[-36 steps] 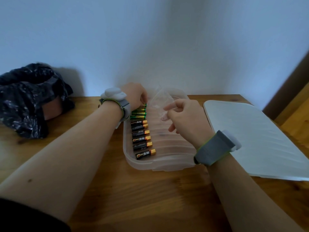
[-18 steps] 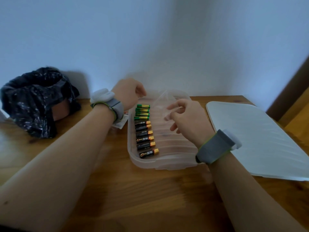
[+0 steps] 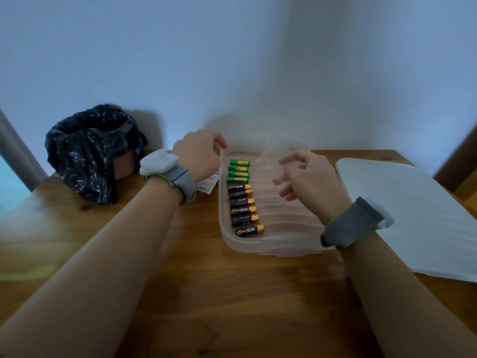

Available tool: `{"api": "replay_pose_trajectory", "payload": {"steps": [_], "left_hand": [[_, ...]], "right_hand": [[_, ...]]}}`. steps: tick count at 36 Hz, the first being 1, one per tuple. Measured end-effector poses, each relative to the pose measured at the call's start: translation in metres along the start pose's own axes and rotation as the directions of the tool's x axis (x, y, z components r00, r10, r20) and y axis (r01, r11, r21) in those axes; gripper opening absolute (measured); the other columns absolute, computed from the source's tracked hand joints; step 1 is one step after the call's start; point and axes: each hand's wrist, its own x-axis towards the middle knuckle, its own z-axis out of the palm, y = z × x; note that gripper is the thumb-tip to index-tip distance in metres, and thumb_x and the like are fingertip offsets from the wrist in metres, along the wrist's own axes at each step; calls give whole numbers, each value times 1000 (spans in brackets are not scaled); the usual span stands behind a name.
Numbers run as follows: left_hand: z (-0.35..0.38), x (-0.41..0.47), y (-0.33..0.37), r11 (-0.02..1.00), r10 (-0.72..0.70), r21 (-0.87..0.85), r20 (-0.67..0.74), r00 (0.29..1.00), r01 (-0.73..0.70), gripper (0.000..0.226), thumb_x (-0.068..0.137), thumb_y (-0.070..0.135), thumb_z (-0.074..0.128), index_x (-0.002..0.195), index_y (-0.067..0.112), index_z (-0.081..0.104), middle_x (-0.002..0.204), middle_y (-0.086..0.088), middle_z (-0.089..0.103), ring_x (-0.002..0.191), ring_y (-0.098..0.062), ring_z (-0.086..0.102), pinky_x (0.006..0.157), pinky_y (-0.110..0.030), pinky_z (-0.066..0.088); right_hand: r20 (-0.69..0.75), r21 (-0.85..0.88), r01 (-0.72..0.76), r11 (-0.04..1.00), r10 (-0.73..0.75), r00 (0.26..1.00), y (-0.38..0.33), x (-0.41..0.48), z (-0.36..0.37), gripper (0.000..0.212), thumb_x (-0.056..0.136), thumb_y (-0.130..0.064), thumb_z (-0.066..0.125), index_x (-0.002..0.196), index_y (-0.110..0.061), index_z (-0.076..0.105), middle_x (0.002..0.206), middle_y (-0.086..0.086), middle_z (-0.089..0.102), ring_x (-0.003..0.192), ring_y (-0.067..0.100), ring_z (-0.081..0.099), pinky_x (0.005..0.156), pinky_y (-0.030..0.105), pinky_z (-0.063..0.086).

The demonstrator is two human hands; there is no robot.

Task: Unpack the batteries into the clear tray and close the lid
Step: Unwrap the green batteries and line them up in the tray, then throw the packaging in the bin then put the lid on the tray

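The clear tray (image 3: 281, 244) lies in the middle of the wooden table. Along its left side runs a column of batteries: several green ones (image 3: 238, 171) at the far end, several black and gold ones (image 3: 244, 210) nearer me. My left hand (image 3: 198, 153) hovers at the tray's far left corner, fingers loosely curled, nothing visible in it. My right hand (image 3: 307, 179) is over the tray's right half, fingertips on a crumpled clear plastic wrapper (image 3: 271, 156), which is blurred. The white lid (image 3: 413, 215) lies flat to the right of the tray.
A black plastic bag (image 3: 87, 151) draped over a brown container stands at the back left, by the wall. A small paper label (image 3: 207, 183) lies on the table under my left wrist. The table's right edge runs just beyond the lid.
My left hand has lifted off the green batteries and drawn back to the left. The view has shifted, so the tray sits further right. My right hand's fingers have loosened slightly around the wrapper.
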Motion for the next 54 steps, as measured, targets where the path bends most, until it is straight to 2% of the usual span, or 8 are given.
{"api": "replay_pose_trajectory", "payload": {"steps": [8,13,22,32,37,41,47,54], "left_hand": [[-27,-17,-3,976,-49,215,19,999,44,48,87,-4,47,108,35,65,118,8,63,113,-18,58,102,-42,43],[-44,-34,-9,896,156,382,208,966,-227,44,85,6,56,109,43,54,121,8,55,114,-19,48,99,-40,36],[-47,-54,-20,895,38,385,434,900,-224,69,77,18,63,139,35,37,144,2,39,131,-24,36,105,-45,38],[-23,-60,-44,957,117,250,141,983,-149,38,87,43,68,121,30,58,133,2,47,120,-20,46,93,-37,50],[-14,-61,-50,971,119,206,38,992,-124,24,88,33,69,112,30,66,141,-4,43,127,-25,44,96,-34,46],[-12,-63,-52,980,83,180,-5,997,-81,25,92,27,63,115,32,69,138,-7,48,119,-28,52,96,-36,50],[-17,-58,-55,988,99,133,-122,988,-83,22,97,31,55,113,31,70,104,4,70,97,-23,64,89,-42,52],[-19,-56,-61,998,36,-38,-231,972,-46,20,94,43,59,109,35,69,89,9,72,82,-15,66,77,-33,54]], "right_hand": [[-42,-29,30,999,-32,999,3,2,3,16,105,-28,55,105,-20,68,85,5,75,64,22,76,72,47,67],[-30,-53,72,996,-73,997,1,-2,6,25,105,-37,54,95,-19,69,83,6,77,60,17,76,71,47,67],[15,-38,143,989,-143,990,-7,-11,18,25,105,-38,59,94,-21,73,81,1,78,64,20,75,68,42,66],[5,-43,170,985,-169,986,-13,-15,29,11,102,-26,64,98,-24,74,80,-6,81,67,15,76,69,40,66],[36,14,147,989,-147,988,-21,-17,32,12,102,-14,61,104,-21,71,82,-4,82,67,16,76,69,37,66],[80,60,111,992,-116,990,-26,-17,38,18,101,-5,57,113,-17,66,88,2,81,73,20,77,68,36,66],[112,138,83,987,-98,989,-40,-7,52,14,96,0,62,104,-10,64,98,17,75,66,24,76,68,46,67],[120,231,43,972,-72,990,-51,6,73,6,95,-4,65,99,-9,64,102,20,70,76,29,77,70,47,68]]}}
